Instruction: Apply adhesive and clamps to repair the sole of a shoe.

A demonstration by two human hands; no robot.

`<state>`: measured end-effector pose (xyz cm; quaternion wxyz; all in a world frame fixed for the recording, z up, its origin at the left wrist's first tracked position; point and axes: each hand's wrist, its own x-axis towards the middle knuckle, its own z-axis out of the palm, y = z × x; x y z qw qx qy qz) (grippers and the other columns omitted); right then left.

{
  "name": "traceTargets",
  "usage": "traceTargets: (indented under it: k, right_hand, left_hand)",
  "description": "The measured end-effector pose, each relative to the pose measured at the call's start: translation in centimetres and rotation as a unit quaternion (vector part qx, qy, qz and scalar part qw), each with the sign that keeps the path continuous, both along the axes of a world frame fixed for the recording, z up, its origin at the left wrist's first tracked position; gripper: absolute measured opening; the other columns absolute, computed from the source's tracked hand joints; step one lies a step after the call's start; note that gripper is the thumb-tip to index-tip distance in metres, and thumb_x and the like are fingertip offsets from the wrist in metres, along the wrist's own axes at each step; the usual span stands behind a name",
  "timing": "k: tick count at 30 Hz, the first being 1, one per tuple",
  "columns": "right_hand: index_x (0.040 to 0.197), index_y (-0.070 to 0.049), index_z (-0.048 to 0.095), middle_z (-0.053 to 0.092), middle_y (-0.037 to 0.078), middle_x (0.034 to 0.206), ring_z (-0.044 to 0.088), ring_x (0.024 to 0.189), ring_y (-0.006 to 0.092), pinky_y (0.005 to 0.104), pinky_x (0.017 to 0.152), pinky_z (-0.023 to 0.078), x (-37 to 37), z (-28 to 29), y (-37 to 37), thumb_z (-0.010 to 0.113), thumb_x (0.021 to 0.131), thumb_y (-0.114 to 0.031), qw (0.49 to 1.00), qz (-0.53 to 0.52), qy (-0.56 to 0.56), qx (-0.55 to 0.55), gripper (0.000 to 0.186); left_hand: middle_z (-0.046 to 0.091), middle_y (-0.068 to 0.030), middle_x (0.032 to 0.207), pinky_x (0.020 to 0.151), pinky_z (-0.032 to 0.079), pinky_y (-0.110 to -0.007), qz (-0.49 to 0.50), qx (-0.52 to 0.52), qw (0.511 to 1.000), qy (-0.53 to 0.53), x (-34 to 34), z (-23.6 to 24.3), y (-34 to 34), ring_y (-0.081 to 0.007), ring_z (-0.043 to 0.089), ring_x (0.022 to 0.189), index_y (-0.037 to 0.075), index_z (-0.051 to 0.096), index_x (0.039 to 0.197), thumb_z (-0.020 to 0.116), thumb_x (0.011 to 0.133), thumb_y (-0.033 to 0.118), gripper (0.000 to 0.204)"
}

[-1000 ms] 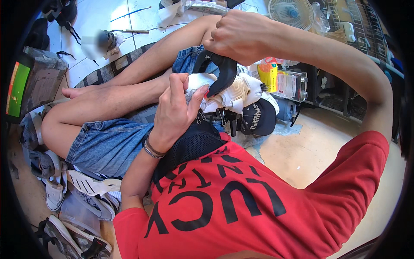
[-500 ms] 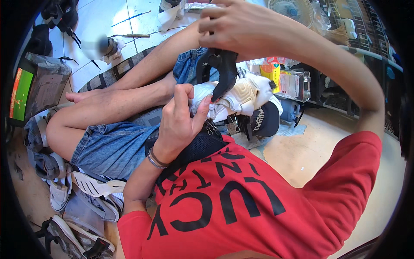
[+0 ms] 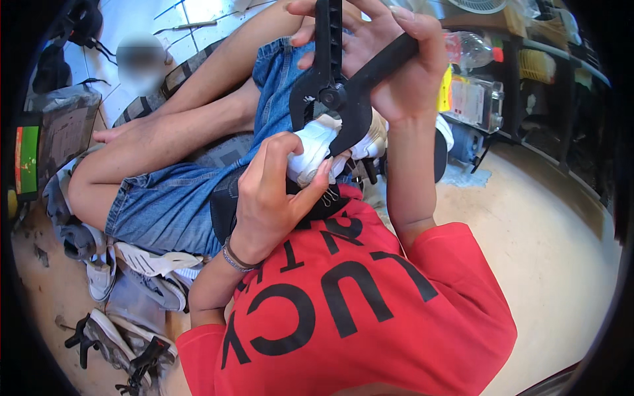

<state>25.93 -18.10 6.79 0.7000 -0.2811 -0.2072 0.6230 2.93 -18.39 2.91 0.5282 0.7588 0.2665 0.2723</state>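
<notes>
Over the denim shorts (image 3: pixel 168 198) on our lap lies the white shoe (image 3: pixel 314 150), pinched in the narrow grip of our left hand (image 3: pixel 267 191), seemingly to steady it beneath the black clamp (image 3: pixel 333 98), whose jaws stand apart around it while our right hand (image 3: pixel 404 89) spans and holds the spread handles, probably for leverage. Clamp and fingers cover much of the shoe, our right forearm seems to hide its far end, and what the small wire clip (image 3: pixel 331 195) fastens we cannot tell.
</notes>
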Motion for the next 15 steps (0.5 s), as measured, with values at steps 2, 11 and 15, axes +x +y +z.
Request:
traceTargets:
  k: [2,11,15]
  right_hand:
    - [0.155,0.009,0.026,0.054,0.030,0.135,0.063,0.114,0.0377,0.0413,0.100,0.052,-0.4,0.9,-0.2,0.055,0.085,-0.055,0.998,0.006,0.056,-0.012,0.099]
    - [0.140,0.010,0.039,0.057,0.023,0.103,0.059,0.084,0.0307,0.0362,0.078,0.049,-2.2,0.3,-1.0,0.058,0.075,-0.059,0.991,-0.080,0.107,0.010,0.096]
    - [0.130,0.006,0.040,0.053,0.020,0.092,0.055,0.078,0.0276,0.0371,0.071,0.045,-2.0,2.8,-0.6,0.064,0.071,-0.050,0.993,-0.058,0.100,-0.026,0.085]
  left_hand:
    - [0.061,-0.0176,0.092,0.067,0.053,-0.039,0.010,-0.013,1.000,-0.002,0.5,-0.2,-0.2,-0.0334,0.064,0.075,0.000,0.055,0.106,0.086,0.080,0.012,0.042]
    - [0.064,-0.0226,0.108,0.076,0.057,-0.037,0.050,-0.048,0.998,0.015,-0.7,1.6,-0.9,-0.0356,0.068,0.093,-0.002,0.062,0.109,0.090,0.071,0.012,0.049]
    - [0.063,-0.0244,0.110,0.076,0.057,-0.036,0.013,0.032,0.999,0.006,-1.0,1.4,-0.9,-0.0346,0.069,0.094,-0.004,0.065,0.106,0.089,0.072,0.007,0.043]
